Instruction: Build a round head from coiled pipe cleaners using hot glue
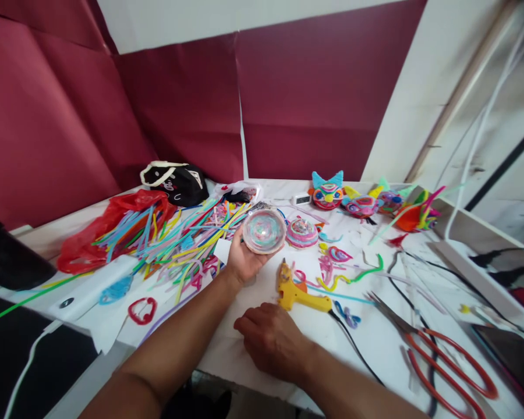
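Observation:
My left hand (245, 262) grips a shallow round bowl-shaped piece (264, 230), its hollow face turned toward me with pale pink, white and turquoise swirls inside. Fingers curled, my right hand (273, 337) is low over the front of the table; its palm side is hidden, so what it holds, if anything, cannot be seen. Just beyond it lies a yellow hot glue gun (303, 298), nozzle pointing away. A pink coiled pipe-cleaner dome (302, 232) rests right of the bowl-shaped piece. Green and yellow twisted pipe cleaners (353, 278) are farther right.
Red-handled scissors (436, 355) lie at the right, near black cables. Loose pipe cleaners (187, 238) spread from a red plastic bag (100, 224) at the left. Several colourful pipe-cleaner figures (327, 195) stand at the back. A white power strip (87, 288) sits front left.

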{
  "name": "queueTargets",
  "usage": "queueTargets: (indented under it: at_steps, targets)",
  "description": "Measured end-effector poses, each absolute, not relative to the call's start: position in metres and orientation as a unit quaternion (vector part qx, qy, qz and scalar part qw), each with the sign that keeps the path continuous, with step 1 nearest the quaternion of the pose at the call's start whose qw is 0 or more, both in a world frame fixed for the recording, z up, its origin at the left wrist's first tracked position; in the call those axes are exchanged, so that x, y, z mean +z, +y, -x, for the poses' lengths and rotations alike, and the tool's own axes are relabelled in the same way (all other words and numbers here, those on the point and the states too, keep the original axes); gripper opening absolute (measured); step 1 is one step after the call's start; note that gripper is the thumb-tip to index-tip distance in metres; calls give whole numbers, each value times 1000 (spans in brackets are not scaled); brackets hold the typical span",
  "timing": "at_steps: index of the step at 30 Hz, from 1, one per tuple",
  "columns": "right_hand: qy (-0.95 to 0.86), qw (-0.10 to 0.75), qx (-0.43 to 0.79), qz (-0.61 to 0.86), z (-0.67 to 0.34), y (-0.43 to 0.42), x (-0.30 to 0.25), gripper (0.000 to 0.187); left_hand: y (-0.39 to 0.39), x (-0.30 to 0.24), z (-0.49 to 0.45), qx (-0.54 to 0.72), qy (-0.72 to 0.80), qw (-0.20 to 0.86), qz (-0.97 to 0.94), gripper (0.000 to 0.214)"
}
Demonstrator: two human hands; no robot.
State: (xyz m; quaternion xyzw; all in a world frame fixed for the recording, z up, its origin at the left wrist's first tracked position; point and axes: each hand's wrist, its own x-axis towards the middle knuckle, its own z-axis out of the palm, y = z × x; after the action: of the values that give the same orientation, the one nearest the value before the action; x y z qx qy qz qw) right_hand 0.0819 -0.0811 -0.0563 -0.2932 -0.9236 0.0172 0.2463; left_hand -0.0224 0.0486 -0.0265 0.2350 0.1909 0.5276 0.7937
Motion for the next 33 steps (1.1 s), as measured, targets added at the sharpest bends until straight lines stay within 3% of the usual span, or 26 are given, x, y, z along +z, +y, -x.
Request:
queueTargets:
  at_steps: [7, 12, 17, 20, 33]
  targets:
    - [-918, 240, -19, 316, -86, -76, -54, 14, 48, -18, 13, 566, 212, 741, -293, 49]
    - [-923, 237, -19, 303, -85, -78, -53, 11, 61, -16, 2, 608, 282, 631, -391, 37]
    - [-922, 232, -13, 311, -87, -77, -54, 7, 82, -6, -11, 585, 355, 389, -617, 70]
    - [-922, 227, -12, 314, -89, -75, -54, 8, 93, 0, -24, 544, 328, 306, -709, 80]
    - [-914, 248, -31, 320, -91, -68, -54, 4, 120, -19, -53, 429, 295, 310, -796, 77]
